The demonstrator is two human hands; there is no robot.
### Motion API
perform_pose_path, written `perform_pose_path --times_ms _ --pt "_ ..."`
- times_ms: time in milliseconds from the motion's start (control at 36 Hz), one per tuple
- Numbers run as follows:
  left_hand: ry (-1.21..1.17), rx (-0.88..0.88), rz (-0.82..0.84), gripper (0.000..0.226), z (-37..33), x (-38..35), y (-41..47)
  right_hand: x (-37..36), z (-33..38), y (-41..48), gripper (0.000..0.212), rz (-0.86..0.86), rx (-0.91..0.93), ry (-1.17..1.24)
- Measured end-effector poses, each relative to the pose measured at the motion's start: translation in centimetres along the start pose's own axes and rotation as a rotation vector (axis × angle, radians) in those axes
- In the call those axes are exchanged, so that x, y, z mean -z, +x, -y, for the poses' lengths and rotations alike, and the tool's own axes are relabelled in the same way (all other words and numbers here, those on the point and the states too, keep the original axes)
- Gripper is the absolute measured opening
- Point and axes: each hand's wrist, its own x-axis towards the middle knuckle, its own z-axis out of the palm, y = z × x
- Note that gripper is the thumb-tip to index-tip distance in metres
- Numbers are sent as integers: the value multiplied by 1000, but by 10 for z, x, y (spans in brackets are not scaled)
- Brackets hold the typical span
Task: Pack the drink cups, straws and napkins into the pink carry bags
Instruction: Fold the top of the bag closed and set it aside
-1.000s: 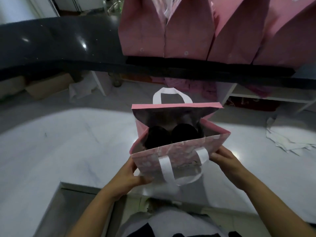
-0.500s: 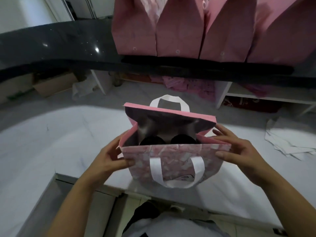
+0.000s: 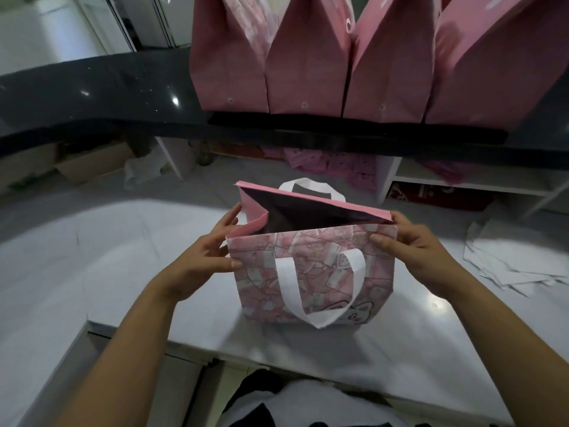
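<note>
As L grip (image 3: 200,260) & R grip (image 3: 421,254) pinch pink bag (image 3: 320,272) rim, mouth has narrowed.

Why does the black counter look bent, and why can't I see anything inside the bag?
Head view: the wide-angle lens bows the black counter into a curve, with small glare spots on it; the inside of the pink bag, pinched by the left hand and right hand, lies in deep shadow, so its contents cannot be made out.

A shop: pink bags (image 3: 308,57) lined on a black counter (image 3: 107,97).
</note>
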Motion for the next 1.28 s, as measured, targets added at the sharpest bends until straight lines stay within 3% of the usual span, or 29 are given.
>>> perform_pose_path --times_ms 194,472,556,667,806,917,972,1056,1278 --pt "94 -13 12 74 -11 -13 18 10 2 7 22 -90 8 26" --pt "30 -20 -101 32 -23 -40 57 26 -2 26 14 -364 -31 165" --pt "-11 -3 -101 46 -23 -52 69 29 -2 30 11 -414 -26 203" --pt "-78 29 -123 89 -16 -62 83 33 -1 24 25 -428 -29 204" --pt "-108 18 -207 58 -11 -67 98 40 -8 9 19 -324 -60 288" --pt "-51 5 -224 58 -19 -73 99 44 -16 7 34 -286 -25 251" --pt "-22 -5 -223 47 -21 -74 98 46 -19 9 36 -321 -2 236" --pt "61 -46 -234 18 -25 -74 100 51 -21 16 19 -419 -16 222" --pt "-80 -79 -515 15 -27 -73 109 51 -23 29 13 -556 -45 180"
